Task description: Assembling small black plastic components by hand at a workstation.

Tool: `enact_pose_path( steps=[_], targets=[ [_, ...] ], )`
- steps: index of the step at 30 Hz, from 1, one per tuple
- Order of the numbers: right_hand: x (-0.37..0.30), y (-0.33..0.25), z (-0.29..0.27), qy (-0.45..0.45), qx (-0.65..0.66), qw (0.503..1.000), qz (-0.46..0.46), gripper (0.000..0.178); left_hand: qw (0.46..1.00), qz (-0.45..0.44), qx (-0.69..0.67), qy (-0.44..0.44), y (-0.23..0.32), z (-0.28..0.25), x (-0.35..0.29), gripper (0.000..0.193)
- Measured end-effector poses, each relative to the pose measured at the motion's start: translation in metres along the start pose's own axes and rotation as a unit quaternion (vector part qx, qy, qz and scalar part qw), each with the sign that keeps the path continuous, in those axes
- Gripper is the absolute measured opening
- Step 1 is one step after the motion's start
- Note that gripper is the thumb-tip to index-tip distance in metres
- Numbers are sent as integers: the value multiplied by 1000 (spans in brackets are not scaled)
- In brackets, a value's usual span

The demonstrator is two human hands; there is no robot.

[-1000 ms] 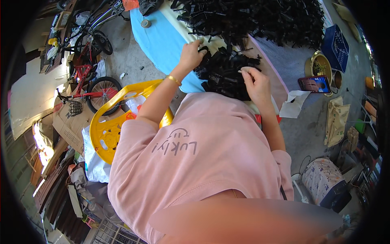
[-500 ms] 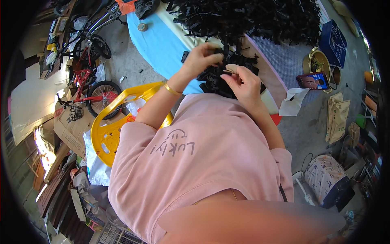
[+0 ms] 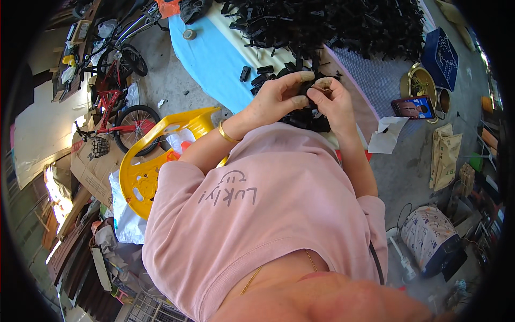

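As the head view shows, both hands meet at upper centre of frame, over a small pile of black parts [image 3: 306, 120]. Left hand [image 3: 274, 97]: fingers bent, thumb spread from the forefinger; whether it grips a part, cannot tell. Right hand [image 3: 337, 103]: thumb and forefinger drawn close together near the left fingertips; any item between them too small to identify. Loose black pieces [image 3: 245, 73] lie left of the hands on a blue-and-cream cloth [image 3: 214, 67]. Larger black heap [image 3: 332, 27] at top. Phone [image 3: 413, 107] at right; yellow chair [image 3: 127, 177] at centre left.
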State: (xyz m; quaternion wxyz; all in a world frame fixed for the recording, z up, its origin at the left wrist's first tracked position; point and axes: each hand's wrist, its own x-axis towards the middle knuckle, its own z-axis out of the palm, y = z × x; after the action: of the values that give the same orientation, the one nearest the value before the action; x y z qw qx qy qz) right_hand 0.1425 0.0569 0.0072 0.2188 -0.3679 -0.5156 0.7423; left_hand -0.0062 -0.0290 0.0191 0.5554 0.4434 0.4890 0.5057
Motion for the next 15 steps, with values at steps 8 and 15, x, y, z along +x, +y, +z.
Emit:
enact_pose_path(
  steps=[8, 15],
  targets=[
    [-10, -2, 5, -22, -36, 999, -30, 14, 993, -31, -65, 92, -4, 6, -1, 26],
    [-13, -8, 10, -11, -119, 991, -59, 14, 987, 22, -15, 156, -11, 12, -2, 25]
  ],
)
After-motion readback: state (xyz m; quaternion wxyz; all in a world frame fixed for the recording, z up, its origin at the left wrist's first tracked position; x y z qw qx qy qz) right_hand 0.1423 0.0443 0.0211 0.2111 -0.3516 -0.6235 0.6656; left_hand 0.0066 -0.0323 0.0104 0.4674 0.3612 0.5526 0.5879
